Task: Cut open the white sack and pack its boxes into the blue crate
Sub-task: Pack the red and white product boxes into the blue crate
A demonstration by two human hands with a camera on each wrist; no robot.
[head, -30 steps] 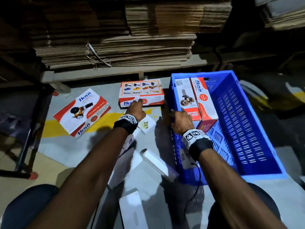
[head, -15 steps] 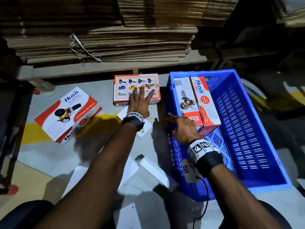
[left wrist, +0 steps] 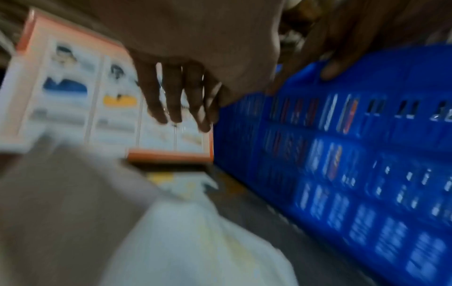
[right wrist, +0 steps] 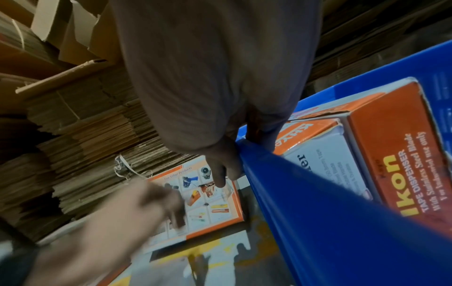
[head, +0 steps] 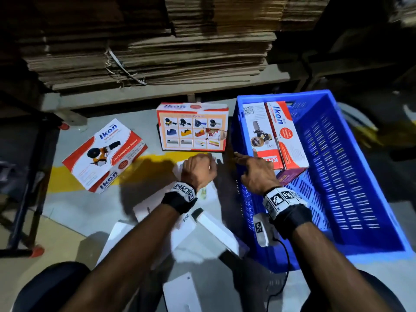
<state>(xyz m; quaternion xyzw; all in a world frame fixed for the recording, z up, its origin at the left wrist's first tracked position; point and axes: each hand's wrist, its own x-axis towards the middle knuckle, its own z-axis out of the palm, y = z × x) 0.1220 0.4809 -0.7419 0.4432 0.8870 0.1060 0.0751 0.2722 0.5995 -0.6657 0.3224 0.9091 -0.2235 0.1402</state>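
Item: box w/ product grid, flat on floor, just left of blue crate. Left hand just short of its near edge, fingers hanging loose, nothing held. Right hand at crate's left rim, fingers spread, index extended. Two boxes in crate. Third box far left.

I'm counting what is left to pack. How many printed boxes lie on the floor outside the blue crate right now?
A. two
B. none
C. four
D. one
A: outside the blue crate, one box lies at the left and another box sits right beside the crate.
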